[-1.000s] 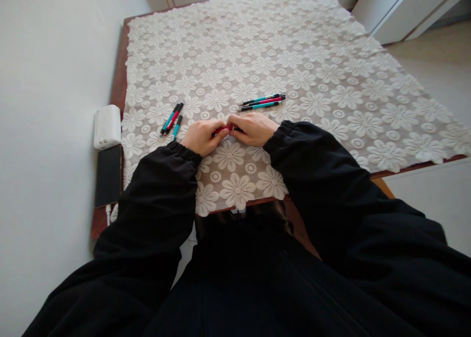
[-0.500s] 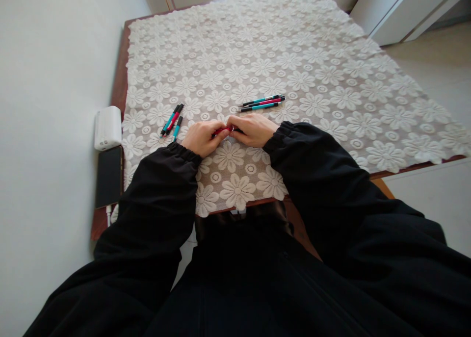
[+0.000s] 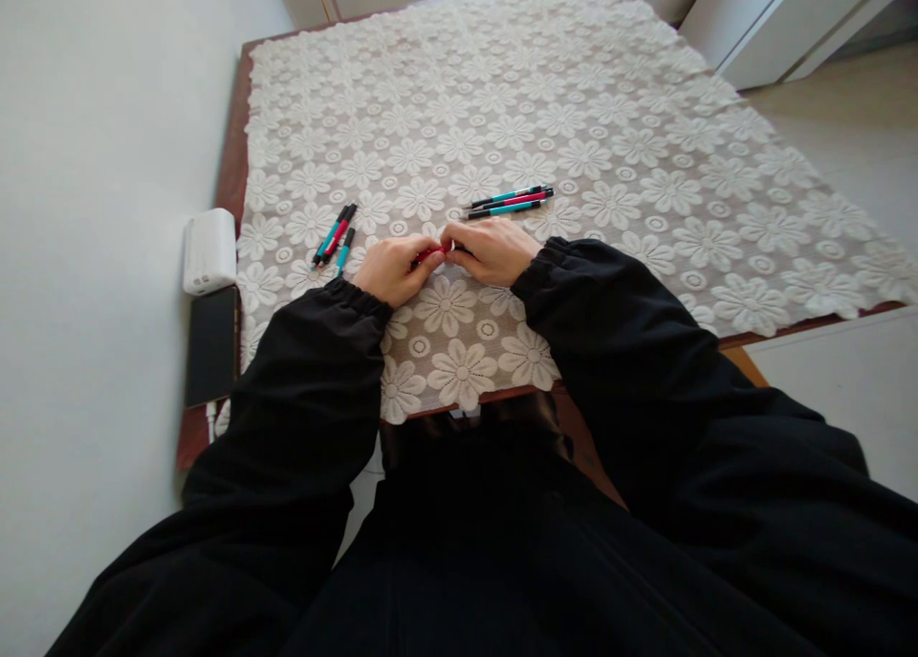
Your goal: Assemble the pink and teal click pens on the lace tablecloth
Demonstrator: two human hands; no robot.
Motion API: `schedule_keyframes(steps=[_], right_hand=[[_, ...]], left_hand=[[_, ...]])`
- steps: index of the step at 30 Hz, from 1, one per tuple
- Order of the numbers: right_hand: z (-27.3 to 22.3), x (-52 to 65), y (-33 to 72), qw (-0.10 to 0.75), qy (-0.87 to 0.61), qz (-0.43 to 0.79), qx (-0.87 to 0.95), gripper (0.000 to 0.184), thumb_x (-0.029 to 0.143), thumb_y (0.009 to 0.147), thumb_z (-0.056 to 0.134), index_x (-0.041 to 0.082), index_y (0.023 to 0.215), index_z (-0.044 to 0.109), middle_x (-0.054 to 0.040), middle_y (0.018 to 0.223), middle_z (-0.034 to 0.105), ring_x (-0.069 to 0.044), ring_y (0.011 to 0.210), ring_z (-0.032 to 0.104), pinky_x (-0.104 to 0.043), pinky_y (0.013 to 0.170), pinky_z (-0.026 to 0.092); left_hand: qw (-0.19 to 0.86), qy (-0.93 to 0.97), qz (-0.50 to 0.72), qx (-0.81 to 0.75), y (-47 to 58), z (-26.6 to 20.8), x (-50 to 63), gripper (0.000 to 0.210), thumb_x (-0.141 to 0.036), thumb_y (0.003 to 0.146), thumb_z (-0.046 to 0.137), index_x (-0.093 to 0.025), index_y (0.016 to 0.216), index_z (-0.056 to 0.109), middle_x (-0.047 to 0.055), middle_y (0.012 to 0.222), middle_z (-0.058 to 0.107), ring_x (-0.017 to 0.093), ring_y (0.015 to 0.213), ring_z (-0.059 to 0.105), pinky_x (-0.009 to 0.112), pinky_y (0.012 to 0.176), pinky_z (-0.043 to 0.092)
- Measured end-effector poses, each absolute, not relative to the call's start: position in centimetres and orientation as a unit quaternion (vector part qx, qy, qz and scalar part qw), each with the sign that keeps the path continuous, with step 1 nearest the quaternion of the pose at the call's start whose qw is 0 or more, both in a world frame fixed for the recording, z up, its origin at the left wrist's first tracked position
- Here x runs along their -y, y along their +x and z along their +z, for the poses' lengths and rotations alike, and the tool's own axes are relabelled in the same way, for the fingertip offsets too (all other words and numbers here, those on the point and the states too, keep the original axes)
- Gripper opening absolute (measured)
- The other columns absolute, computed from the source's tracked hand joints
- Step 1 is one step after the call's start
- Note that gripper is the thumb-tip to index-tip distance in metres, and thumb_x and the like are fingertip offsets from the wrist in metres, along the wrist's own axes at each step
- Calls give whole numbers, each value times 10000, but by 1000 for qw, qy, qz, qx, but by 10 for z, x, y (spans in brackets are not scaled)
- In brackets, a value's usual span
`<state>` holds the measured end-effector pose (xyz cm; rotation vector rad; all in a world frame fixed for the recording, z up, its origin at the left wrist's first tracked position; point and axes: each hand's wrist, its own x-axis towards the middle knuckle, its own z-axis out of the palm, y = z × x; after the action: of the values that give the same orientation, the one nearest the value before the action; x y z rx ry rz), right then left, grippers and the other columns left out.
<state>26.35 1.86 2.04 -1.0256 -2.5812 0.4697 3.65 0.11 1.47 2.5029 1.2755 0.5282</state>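
My left hand point(image 3: 396, 269) and my right hand point(image 3: 494, 248) meet over the lace cloth near the table's front edge. Between them is a red pen point(image 3: 429, 254) with dark parts, gripped by the fingertips of both. Most of it is covered by the fingers, so I cannot tell whether it is in one piece. Just beyond my right hand lie three slim pens with black ends, two of them teal point(image 3: 505, 210) and one red point(image 3: 517, 199). Left of my left hand, a red-and-black pen point(image 3: 338, 233) rests beside a teal one point(image 3: 330, 235), with another teal one point(image 3: 345, 251) closer to my wrist.
A cream flower-patterned lace cloth point(image 3: 459, 143) covers the brown wooden table. Along its left edge, by the wall, are a white block-shaped device point(image 3: 210, 251) and a dark phone point(image 3: 213, 344), with a white cable plug point(image 3: 210, 415) below. White furniture point(image 3: 767, 16) stands at the far right.
Both hands keep almost the same place and grip on the red pen, with only a tiny shift of the fingertips. The pens on the cloth lie as before.
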Motion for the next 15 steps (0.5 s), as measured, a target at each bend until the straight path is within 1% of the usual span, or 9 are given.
schedule_keyframes(steps=[8,15], right_hand=[[21,-18,263,159,-354,149,909,308,295,1046,428,153,1151,681,-87,941,733,-193,787,589,-321,702,300],[18,-19,264,175,-350,133,911,315,317,1039,430,164,1123,693,-77,916,731,-190,763,574,-319,691,288]], left_hand=[[144,869,182,-437,36,15,-2,408,-449,1026,470,-174,1053,771,75,883,758,210,760,638,325,696,416],[147,868,182,-439,37,15,-1,405,-447,1030,466,-177,1051,766,70,866,754,205,750,635,322,691,418]])
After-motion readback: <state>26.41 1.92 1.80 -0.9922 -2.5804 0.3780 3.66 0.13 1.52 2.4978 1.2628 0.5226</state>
